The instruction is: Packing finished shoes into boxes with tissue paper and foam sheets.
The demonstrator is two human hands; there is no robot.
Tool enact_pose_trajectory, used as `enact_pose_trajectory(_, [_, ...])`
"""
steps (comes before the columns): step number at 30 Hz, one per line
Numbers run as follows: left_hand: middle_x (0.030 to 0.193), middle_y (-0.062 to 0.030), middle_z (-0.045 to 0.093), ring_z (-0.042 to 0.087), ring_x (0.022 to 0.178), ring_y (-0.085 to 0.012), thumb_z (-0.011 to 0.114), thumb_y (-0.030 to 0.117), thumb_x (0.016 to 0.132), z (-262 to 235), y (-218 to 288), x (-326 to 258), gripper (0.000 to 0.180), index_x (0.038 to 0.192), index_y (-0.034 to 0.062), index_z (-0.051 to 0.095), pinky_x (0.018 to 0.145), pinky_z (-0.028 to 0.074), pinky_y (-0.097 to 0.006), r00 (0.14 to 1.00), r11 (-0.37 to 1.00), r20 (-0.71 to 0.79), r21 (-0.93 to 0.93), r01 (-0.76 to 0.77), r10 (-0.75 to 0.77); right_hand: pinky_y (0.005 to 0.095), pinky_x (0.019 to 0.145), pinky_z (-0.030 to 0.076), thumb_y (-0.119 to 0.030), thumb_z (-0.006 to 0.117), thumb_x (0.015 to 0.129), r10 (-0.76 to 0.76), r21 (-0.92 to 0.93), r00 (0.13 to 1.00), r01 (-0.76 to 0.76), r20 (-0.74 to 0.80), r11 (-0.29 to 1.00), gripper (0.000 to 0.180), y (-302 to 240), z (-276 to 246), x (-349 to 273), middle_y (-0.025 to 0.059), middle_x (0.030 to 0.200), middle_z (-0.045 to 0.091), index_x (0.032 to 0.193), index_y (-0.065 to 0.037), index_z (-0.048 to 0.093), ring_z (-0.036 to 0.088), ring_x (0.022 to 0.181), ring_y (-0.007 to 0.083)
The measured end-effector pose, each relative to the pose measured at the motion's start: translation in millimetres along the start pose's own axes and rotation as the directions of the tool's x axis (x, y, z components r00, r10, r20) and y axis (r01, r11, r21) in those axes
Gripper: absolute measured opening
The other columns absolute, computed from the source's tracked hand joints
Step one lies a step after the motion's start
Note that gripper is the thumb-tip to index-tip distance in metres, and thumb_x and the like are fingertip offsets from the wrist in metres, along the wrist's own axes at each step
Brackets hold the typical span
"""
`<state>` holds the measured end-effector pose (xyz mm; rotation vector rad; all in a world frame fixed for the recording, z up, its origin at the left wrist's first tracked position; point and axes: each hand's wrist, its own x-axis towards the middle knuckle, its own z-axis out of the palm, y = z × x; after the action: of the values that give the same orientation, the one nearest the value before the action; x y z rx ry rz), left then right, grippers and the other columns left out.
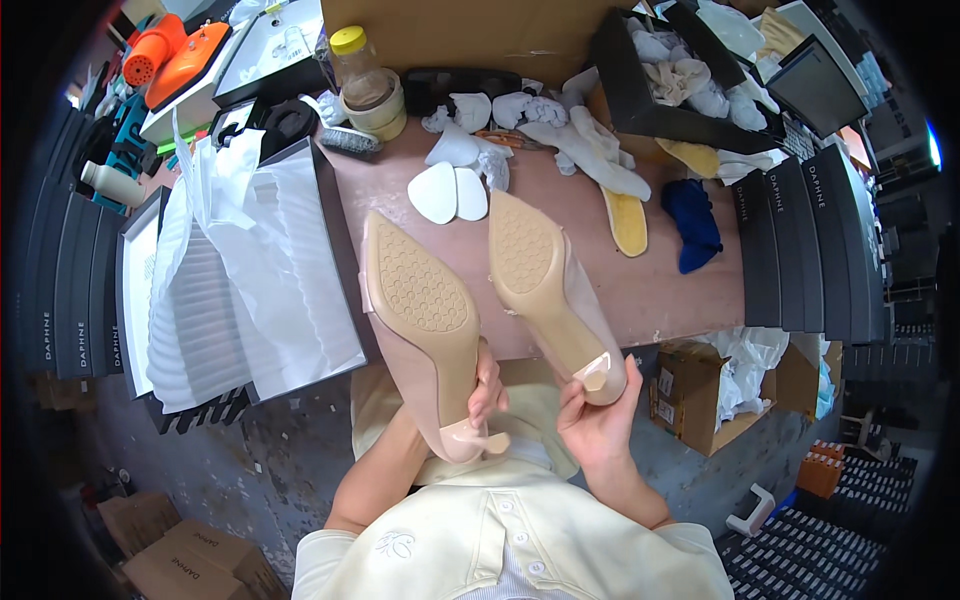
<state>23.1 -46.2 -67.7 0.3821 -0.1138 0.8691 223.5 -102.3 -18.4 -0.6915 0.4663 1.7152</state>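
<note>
Head view: pair of pale pink heeled shoes, undersides turned toward the camera.
Left shoe: above the near edge of the tabletop; pointed toe away from the person, heel toward them; long axis slanting upper left to lower right.
Right shoe: just beside the left shoe; toe likewise away and a little leftward, axis roughly parallel.
Left hand: grip closed round the left shoe near its heel.
Right hand: grip closed on the heel end of the right shoe.
Soles: tan, smooth at the waist; forefoot panels teardrop-shaped, with honeycomb-like relief.
Uppers: smooth, pale pink.
Open box: left of the shoes, rectangular, dark-walled; ribbed white wrapping inside.
White pads: two, flat, rounded, lying near the toes.
Blue cloth item: soft, crumpled, toward the tabletop's right.
</note>
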Motion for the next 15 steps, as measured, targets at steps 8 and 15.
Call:
enact_pose_trajectory(8, [0.055,-0.0054,0.052,0.052,0.044,-0.0176,0.037,0.041,0.096,7.4,-5.2,-0.2,0.042,0.082,0.0038,0.050,0.066,0.043,-0.032,0.996,0.989,0.047,-0.129,0.077,-0.072,0.0219,0.047,0.043,-0.061,0.054,0.076,0.175,0.015,0.984,-0.174,-0.029,0.985,0.050,6.3,-8.3,-4.4,-0.0010,0.080,0.057,0.096,-0.016,0.060,0.053,0.058,0.0139])
enact_pose_trajectory(15, [0.054,-0.0087,0.050,0.050,0.045,-0.0207,0.031,0.053,0.092,1.8,-10.0,-8.3,0.054,0.080,0.0032,0.049,0.069,0.042,-0.032,0.980,0.963,0.132,-0.207,0.173,-0.148,0.0246,0.049,0.043,-0.063,0.052,0.076,0.214,0.010,0.975,-0.215,0.060,0.977,0.052,9.5,-18.1,-1.7,0.0002,0.075,0.058,0.098,-0.016,0.061,0.052,0.055,0.0161])
